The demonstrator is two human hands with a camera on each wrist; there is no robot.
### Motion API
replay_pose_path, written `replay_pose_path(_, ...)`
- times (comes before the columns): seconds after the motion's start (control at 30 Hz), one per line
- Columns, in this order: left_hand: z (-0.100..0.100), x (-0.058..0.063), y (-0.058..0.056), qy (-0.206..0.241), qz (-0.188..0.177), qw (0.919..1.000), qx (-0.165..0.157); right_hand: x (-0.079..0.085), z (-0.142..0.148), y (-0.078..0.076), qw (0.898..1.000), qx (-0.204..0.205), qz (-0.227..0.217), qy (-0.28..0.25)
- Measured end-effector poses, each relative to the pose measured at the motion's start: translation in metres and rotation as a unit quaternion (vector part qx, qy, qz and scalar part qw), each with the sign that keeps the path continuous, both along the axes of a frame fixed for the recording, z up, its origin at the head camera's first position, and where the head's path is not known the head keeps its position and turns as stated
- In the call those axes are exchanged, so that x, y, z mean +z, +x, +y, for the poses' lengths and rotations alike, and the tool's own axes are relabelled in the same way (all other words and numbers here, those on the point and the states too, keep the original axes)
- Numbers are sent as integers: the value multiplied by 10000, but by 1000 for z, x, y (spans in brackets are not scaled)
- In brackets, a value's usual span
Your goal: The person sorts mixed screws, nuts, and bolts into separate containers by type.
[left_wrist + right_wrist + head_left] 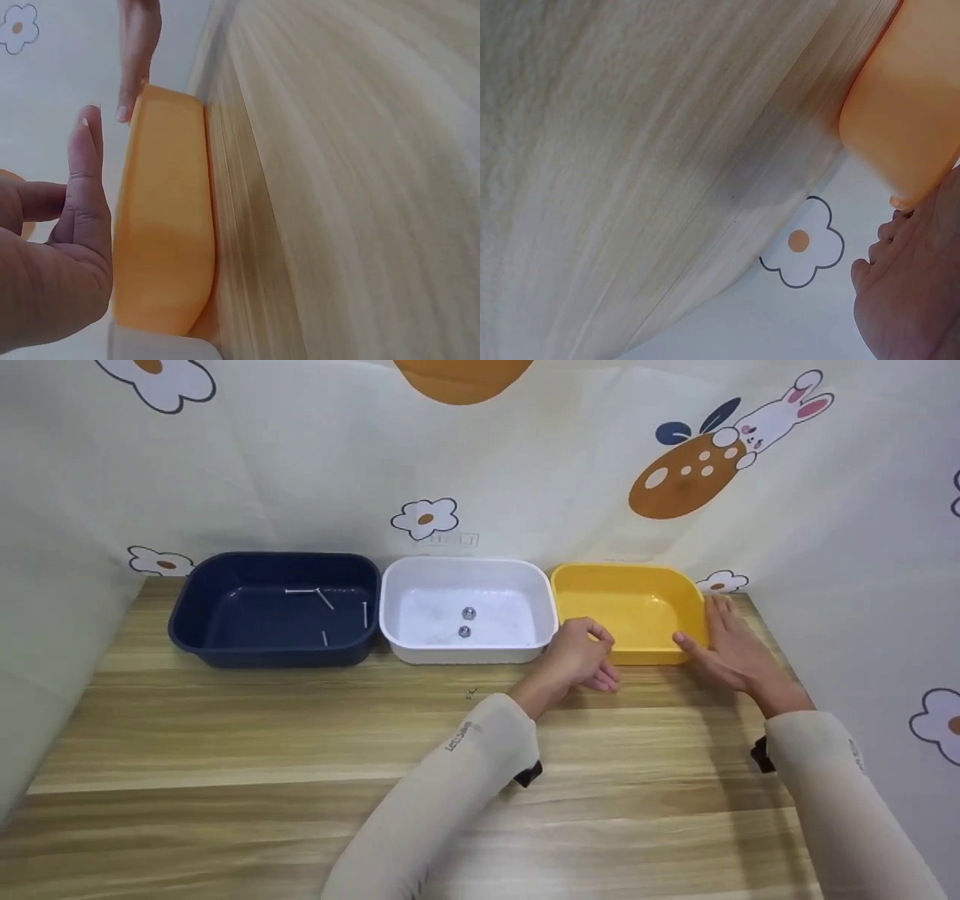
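Observation:
A yellow bin [622, 656] stands at the right end of a row of three bins. My right hand [739, 660] rests against its right side, fingers stretched along the outer wall and thumb by the front right corner. Near its front left corner is my left hand [577, 656], fingers loosely bent, nothing seen in them; whether it touches the rim I cannot tell. In the left wrist view, the left hand [52, 255] is beside the bin's front wall [165, 217]. Beside it, a white bin [469, 655] holds two metal nuts [469, 613].
A dark blue bin [277, 656] at the left holds several screws [325, 599]. A wooden table [262, 780] bears the bins, with a small dark mark in front of the white one. A patterned cloth [300, 472] hangs behind and at the sides.

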State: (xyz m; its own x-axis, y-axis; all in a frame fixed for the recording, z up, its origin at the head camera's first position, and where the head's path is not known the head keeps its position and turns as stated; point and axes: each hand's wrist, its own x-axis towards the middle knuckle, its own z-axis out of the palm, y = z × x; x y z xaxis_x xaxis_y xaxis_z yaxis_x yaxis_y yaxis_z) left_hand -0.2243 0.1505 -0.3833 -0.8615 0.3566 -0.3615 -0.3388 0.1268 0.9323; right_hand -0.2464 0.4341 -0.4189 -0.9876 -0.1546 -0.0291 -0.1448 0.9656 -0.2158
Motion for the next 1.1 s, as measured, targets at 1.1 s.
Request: replay_pose_path(1.1, -156, -49, 17, -972, -114, 9952, -64, 5, 1, 1, 9993, 12, -334, -185)
